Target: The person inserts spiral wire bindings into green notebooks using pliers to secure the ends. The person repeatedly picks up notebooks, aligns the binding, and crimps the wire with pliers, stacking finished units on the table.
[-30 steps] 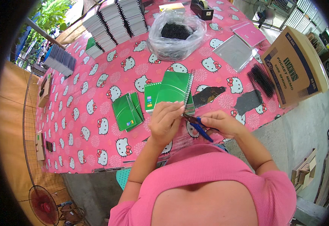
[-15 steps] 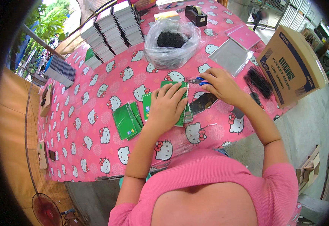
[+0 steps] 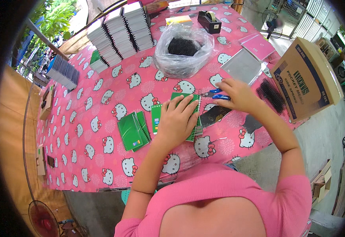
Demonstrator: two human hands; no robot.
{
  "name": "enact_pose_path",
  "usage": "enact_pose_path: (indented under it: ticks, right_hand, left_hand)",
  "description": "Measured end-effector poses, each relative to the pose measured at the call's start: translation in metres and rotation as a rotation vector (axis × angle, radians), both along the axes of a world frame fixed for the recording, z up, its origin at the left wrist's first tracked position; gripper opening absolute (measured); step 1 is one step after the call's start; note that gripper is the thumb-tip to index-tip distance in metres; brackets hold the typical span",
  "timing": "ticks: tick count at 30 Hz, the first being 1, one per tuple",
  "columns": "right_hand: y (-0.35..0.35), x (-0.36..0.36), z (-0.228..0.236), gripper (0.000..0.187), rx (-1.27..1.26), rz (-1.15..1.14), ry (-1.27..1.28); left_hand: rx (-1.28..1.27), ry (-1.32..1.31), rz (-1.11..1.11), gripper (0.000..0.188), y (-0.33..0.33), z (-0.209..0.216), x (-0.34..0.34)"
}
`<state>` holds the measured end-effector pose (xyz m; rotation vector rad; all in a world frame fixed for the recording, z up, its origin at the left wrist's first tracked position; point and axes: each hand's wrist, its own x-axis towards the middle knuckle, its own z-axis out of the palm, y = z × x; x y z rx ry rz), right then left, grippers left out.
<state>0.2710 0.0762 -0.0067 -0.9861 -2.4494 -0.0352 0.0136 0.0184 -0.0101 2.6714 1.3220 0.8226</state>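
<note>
My left hand (image 3: pixel 178 120) lies flat, fingers spread, on a green spiral notebook (image 3: pixel 192 136). Another green notebook (image 3: pixel 155 119) shows partly from under that hand. In my right hand (image 3: pixel 236 95) is a pair of pliers (image 3: pixel 221 96) with blue handles. Their dark jaws point left, at the upper right corner of the notebook beside its spiral binding; whether they grip the wire is too small to tell. Left of my left hand, green notebooks (image 3: pixel 132 133) lie overlapped on the pink table cover.
Beyond the hands stands a clear plastic bag (image 3: pixel 164 59) of black coils. More black coils (image 3: pixel 271 96) lie by a cardboard box (image 3: pixel 305 81) at right. Tall notebook stacks (image 3: pixel 119 33), a tape dispenser (image 3: pixel 209 24), a pink notebook (image 3: pixel 258 46) and a blue-topped stack (image 3: pixel 63 72) stand farther off.
The pliers in my right hand now show more of their blue handles, and their jaws sit by the notebook's upper right corner. My left hand stays on the notebook. The whole view has shifted slightly.
</note>
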Motion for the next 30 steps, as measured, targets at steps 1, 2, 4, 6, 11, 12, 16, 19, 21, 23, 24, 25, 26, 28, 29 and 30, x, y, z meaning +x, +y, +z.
enact_pose_path:
  ticks: [1, 2, 4, 6, 11, 12, 16, 19, 21, 23, 24, 25, 26, 28, 29, 30]
  right_hand:
    - [0.000, 0.001, -0.003, 0.044, -0.013, -0.046, -0.003]
    - [-0.001, 0.001, -0.005, 0.046, -0.026, -0.093, -0.006]
    - [-0.005, -0.002, -0.004, 0.047, -0.211, -0.202, -0.127]
    - [-0.009, -0.005, 0.002, 0.048, -0.340, -0.285, -0.215]
    - [-0.021, -0.008, 0.021, 0.043, -0.184, -0.203, 0.008]
    - [-0.021, -0.007, 0.025, 0.042, -0.158, -0.183, -0.020]
    - [-0.014, -0.004, 0.036, 0.039, -0.082, -0.102, -0.087]
    - [-0.009, -0.005, 0.036, 0.037, -0.021, -0.047, -0.109]
    - [-0.008, -0.008, 0.038, 0.035, -0.053, -0.047, -0.114]
    - [-0.008, -0.012, 0.043, 0.033, -0.166, -0.082, -0.107]
    - [-0.006, -0.011, 0.043, 0.033, -0.267, -0.093, -0.107]
    - [-0.001, -0.009, 0.045, 0.033, -0.368, -0.104, -0.107]
    - [0.002, -0.008, 0.045, 0.033, -0.468, -0.116, -0.106]
    - [0.001, -0.016, 0.053, 0.036, -0.928, -0.258, 0.014]
    - [0.000, -0.019, 0.055, 0.038, -1.157, -0.331, 0.077]
    - [-0.004, -0.019, 0.052, 0.039, -1.157, -0.329, 0.164]
  left_hand:
    - [0.003, 0.003, -0.002, 0.034, 0.001, 0.001, 0.001]
    - [0.006, 0.005, -0.005, 0.034, 0.001, 0.001, 0.001]
    - [0.003, -0.001, -0.004, 0.035, 0.003, -0.002, 0.001]
    - [0.004, 0.002, -0.001, 0.034, 0.003, -0.003, 0.000]
    - [0.011, 0.015, 0.009, 0.034, 0.001, -0.003, -0.001]
    - [0.013, 0.011, 0.005, 0.034, 0.001, -0.003, -0.001]
    - [0.011, 0.004, -0.003, 0.035, 0.001, -0.002, 0.000]
    - [0.023, 0.017, -0.001, 0.035, 0.002, -0.003, 0.000]
    - [0.029, 0.020, 0.002, 0.034, 0.002, -0.004, 0.000]
    - [0.026, 0.014, 0.005, 0.034, 0.002, -0.003, 0.000]
    - [0.030, 0.010, 0.006, 0.034, 0.002, -0.003, 0.000]
    - [0.034, 0.005, 0.006, 0.034, 0.001, -0.003, 0.001]
    - [0.038, 0.001, 0.005, 0.034, 0.002, -0.003, 0.002]
    - [0.038, 0.015, 0.009, 0.033, 0.003, -0.003, 0.002]
    - [0.038, 0.022, 0.009, 0.033, 0.004, -0.004, 0.002]
    - [0.040, 0.025, 0.014, 0.033, 0.003, -0.004, 0.002]
